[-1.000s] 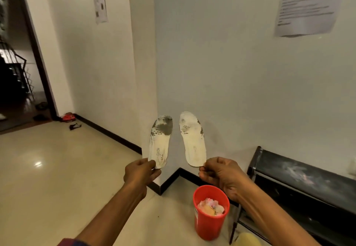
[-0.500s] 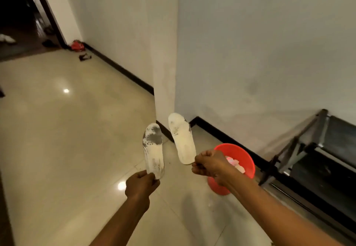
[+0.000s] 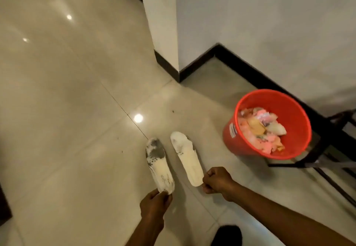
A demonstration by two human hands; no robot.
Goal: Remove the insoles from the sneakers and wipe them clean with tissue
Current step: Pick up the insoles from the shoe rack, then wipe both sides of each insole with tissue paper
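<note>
I hold two white insoles out over the tiled floor. My left hand point(image 3: 155, 206) pinches the heel end of the left insole point(image 3: 159, 166), whose toe end is smeared dark grey. My right hand point(image 3: 216, 180) grips the heel end of the right insole point(image 3: 186, 157), which is mostly cream with faint grey marks near the toe. Both insoles point away from me, side by side and apart. No sneakers or tissue are in view.
A red bucket point(image 3: 292, 111) holding crumpled pink and white waste stands on the floor to the right. A black metal rack point(image 3: 331, 149) sits behind it by the wall. A wall corner with black skirting point(image 3: 169, 66) juts out ahead. A dark shape point(image 3: 227, 235) lies at the bottom edge.
My view has tilted down from the wall to the floor. Both insoles stay in my hands and now hang lower, over the tiles, with the bucket seen from above.
</note>
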